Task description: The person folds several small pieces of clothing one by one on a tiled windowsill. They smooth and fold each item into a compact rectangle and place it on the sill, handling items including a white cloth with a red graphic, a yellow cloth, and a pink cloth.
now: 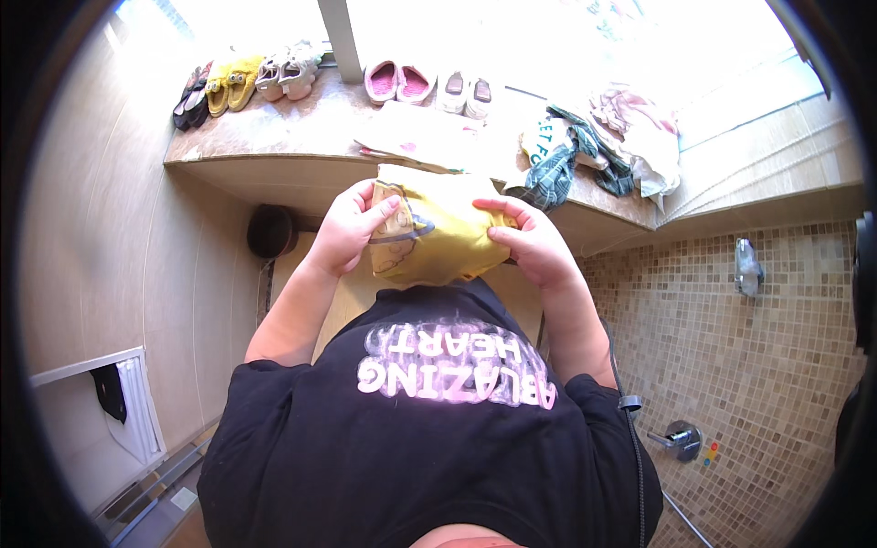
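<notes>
Both hands hold up a folded yellow printed garment (445,233) in front of my chest, near the ledge. My left hand (356,222) grips its left edge, the thumb lying on the printed side and the fingers behind. On the opposite edge, my right hand (524,236) pinches the cloth between thumb and fingers. Just beyond the yellow cloth, a folded white garment (425,133) lies on the stone ledge (301,130). A loose heap of clothes with a green plaid piece (551,178) and a pale pink piece (627,109) rests farther right.
Several pairs of footwear line the ledge: dark slippers (192,103), yellow fuzzy slippers (233,85), light sneakers (291,75), pink slippers (399,83) and white shoes (466,96). A dark bucket (272,231) sits below left. The mosaic wall carries a chrome mixer tap (683,440).
</notes>
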`<state>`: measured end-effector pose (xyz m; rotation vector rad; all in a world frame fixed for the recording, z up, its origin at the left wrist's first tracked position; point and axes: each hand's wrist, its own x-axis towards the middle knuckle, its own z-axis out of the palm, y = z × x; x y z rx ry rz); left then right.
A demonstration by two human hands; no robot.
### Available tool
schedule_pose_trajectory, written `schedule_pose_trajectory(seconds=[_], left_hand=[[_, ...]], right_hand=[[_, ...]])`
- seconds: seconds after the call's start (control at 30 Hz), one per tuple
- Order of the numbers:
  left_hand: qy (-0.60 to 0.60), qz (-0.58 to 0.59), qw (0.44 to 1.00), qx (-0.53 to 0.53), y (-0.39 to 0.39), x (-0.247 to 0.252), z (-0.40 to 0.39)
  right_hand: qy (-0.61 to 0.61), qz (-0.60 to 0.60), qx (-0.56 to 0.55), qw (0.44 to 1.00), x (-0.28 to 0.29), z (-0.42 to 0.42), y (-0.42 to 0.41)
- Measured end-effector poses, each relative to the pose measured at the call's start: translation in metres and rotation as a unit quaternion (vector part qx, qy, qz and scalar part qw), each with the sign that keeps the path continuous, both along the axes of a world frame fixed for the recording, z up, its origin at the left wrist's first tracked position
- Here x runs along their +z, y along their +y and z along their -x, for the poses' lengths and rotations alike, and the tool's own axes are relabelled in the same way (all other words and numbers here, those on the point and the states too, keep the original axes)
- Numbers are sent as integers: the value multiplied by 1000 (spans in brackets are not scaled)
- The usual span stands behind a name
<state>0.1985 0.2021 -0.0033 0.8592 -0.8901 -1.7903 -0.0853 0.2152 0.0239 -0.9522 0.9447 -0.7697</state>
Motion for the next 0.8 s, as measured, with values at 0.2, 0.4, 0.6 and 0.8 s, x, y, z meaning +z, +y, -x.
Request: schedule_pose_trajectory(seconds=[0.2, 0.4, 0.6, 0.8], left_hand=[[-37, 22, 999, 16, -47, -11, -6], [-65, 113, 991, 41, -133, 26, 8], [-99, 191, 974, 72, -198, 50, 7], [-203, 78, 976, 5, -201, -48, -14]], right_hand=[[-3, 19, -50, 999, 2, -12, -45], [13, 128, -133, 983, 7, -17, -123], [-12, 236, -143, 961, 19, -17, -180], [217, 135, -22, 967, -81, -15, -176]])
